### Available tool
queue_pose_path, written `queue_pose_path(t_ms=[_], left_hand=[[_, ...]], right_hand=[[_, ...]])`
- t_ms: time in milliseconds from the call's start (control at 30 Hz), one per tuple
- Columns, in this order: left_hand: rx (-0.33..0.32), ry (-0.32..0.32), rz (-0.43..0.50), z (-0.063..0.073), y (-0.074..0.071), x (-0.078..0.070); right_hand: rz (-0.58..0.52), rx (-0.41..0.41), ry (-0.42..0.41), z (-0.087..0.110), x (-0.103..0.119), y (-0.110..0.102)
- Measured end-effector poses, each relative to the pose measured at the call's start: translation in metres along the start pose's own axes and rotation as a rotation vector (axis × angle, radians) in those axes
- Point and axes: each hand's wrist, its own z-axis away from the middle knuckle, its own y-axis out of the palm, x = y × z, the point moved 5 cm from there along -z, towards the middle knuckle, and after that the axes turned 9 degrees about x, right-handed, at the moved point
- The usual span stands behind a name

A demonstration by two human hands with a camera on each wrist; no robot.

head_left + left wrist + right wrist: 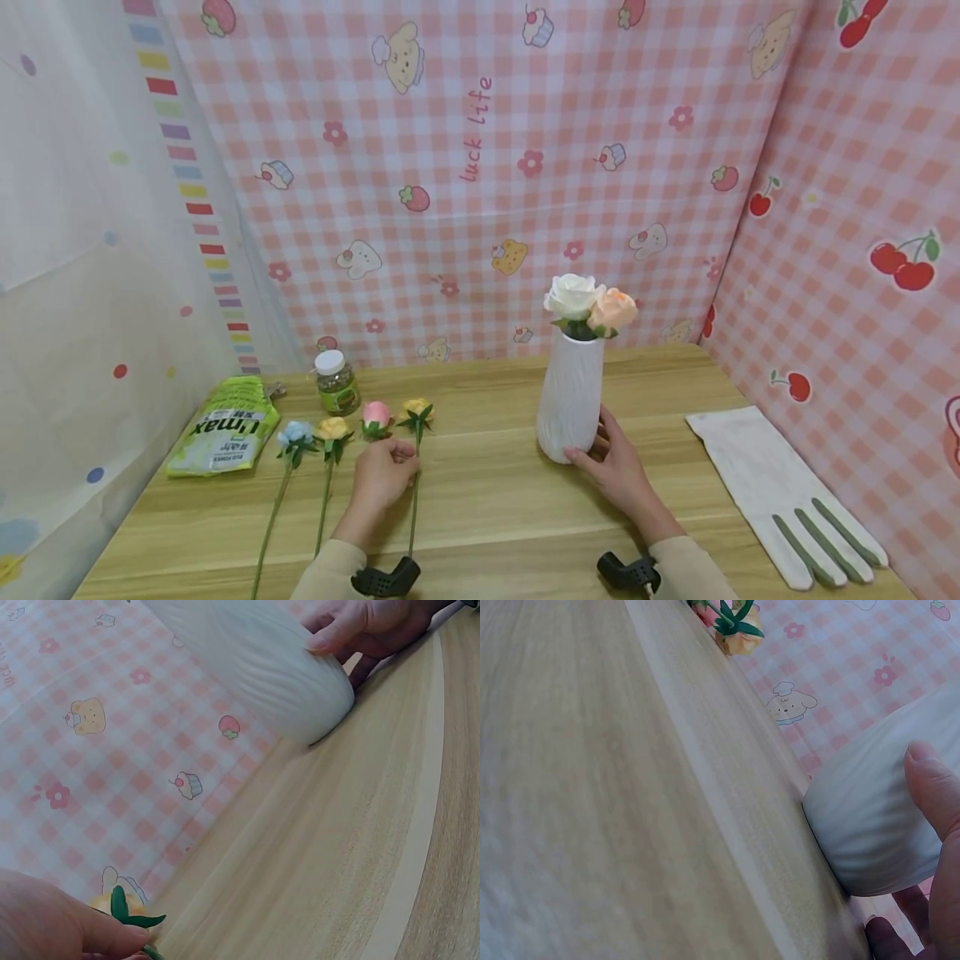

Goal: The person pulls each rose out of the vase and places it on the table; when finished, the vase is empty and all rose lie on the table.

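Observation:
Just below its bloom, a yellow artificial rose [417, 410] has its stem pinched by my left hand [381, 477]. The left wrist view shows thumb and finger at its green leaves [120, 906]. My right hand [618, 467] grips the lower right side of a white ridged vase [572, 400], thumb in front. A white rose [573, 296] and a peach rose [613, 310] stand in the vase. Left of my left hand lie a pink rose [377, 415], another yellow rose [333, 428] and a blue flower [296, 433], blooms toward the back.
A green bag [228, 429] lies at the table's left side, next to a small jar [336, 385] with a white lid. White gloves with grey-green stripes [780, 492] lie at the right. Patterned cloth [480, 208] hangs behind the wooden table [487, 492].

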Motion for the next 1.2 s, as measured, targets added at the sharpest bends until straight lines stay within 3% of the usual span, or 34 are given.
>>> queue_pose_path(t_ms=[333,533,733,867,1000,1200], left_hand=[[-0.015,0.000,-0.030,0.001,-0.008,-0.005],[-0.040,0.041,-0.071,0.005,-0.019,-0.022],[-0.005,0.108,-0.076,0.004,-0.014,-0.043],[0.037,0.187,-0.001,0.002,-0.007,-0.083],[0.114,0.290,0.059,0.001,0.004,-0.142],[0.235,0.459,0.073,0.002,0.034,-0.230]], right_hand=[[-0.004,0.007,0.001,0.003,0.007,0.000],[-0.012,0.017,-0.007,0.010,0.036,-0.002],[-0.015,0.019,0.010,0.010,0.041,-0.003],[-0.023,0.017,0.004,0.010,0.040,-0.003],[-0.020,0.020,-0.003,0.010,0.036,-0.003],[-0.012,0.010,-0.016,0.002,0.009,-0.001]])
